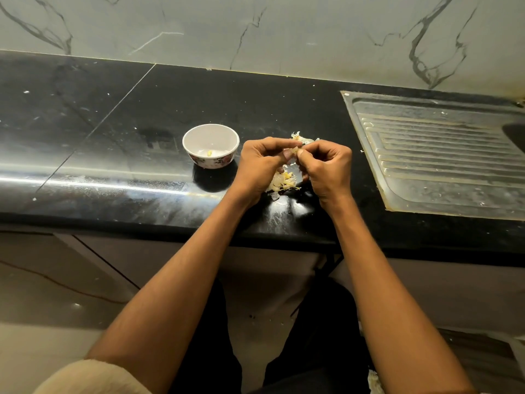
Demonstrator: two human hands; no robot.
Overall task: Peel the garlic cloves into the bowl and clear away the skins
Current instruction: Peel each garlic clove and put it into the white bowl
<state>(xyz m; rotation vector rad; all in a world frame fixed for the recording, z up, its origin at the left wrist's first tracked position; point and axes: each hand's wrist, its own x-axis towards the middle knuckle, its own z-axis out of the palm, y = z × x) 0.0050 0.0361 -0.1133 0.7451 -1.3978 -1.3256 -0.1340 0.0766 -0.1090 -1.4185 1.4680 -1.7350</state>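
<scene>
Your forearms are bare from each hand back to the elbow. Behind the left hand point(262, 163), a cream sleeve point(93, 378) sits bunched at the upper arm. Below the right hand point(326, 166), dark trousers point(321, 351) cover your legs.

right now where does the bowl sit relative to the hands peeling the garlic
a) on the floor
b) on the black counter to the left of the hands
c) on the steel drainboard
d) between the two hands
b: the white floral bowl stands on the black counter, just left of the left hand, while the right hand pinches the garlic clove with it; the steel drainboard lies off to the right.
</scene>
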